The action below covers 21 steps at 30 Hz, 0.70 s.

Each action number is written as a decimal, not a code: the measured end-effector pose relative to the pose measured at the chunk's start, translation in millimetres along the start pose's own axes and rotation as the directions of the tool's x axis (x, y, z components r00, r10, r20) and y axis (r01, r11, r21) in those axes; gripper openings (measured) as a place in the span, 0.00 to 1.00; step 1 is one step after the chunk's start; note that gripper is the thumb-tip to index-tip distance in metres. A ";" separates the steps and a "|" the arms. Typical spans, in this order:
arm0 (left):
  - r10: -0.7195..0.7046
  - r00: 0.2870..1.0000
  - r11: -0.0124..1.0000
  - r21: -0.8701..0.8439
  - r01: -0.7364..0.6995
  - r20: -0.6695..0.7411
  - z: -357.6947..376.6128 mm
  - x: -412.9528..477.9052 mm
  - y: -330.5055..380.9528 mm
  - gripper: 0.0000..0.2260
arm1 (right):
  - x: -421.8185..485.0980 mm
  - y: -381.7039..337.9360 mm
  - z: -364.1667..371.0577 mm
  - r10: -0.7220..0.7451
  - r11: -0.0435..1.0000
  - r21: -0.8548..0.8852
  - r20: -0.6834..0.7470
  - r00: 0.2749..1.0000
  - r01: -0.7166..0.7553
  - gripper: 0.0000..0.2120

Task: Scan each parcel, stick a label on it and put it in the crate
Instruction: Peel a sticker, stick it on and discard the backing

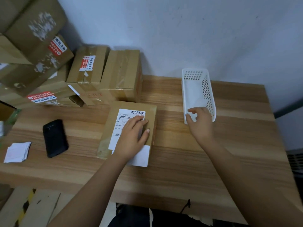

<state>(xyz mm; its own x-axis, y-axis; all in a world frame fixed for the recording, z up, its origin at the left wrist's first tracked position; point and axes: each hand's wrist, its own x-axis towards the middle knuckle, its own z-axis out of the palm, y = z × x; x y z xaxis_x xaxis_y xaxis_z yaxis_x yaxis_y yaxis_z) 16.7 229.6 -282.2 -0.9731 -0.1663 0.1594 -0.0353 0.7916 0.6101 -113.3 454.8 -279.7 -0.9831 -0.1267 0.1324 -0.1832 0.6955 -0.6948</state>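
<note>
A flat brown parcel (114, 118) lies in the middle of the wooden table (180, 153). A white shipping label with a barcode (127, 115) covers its top, and a blank white label (141, 156) hangs over its near edge. My left hand (132, 136) rests flat on the shipping label, fingers spread. My right hand (199, 122) is at the near end of the white perforated crate (196, 90), fingers curled over its rim. The crate has nothing in it. A black handheld scanner (55, 138) lies on the table left of the parcel.
Several taped cardboard boxes (105, 74) are stacked at the back left against the wall. A small pile of white label sheets (17, 152) lies near the left edge. Flattened cardboard (29, 208) sits below the table's front left.
</note>
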 end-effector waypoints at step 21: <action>0.524 0.851 0.851 -0.046 -0.522 0.031 -35.3 -77.4 -70.0 0.15 | -183.3 -77.7 66.6 -0.226 0.971 0.104 0.104 0.969 0.215 0.15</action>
<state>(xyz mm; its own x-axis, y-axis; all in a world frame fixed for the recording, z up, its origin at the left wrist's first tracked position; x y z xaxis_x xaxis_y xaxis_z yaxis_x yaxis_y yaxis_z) 102.5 166.3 -309.8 -0.8539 0.2915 0.4311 0.4888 0.7336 0.4721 80.8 376.8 -297.0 -0.9112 -0.3537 0.2113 -0.3899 0.5742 -0.7199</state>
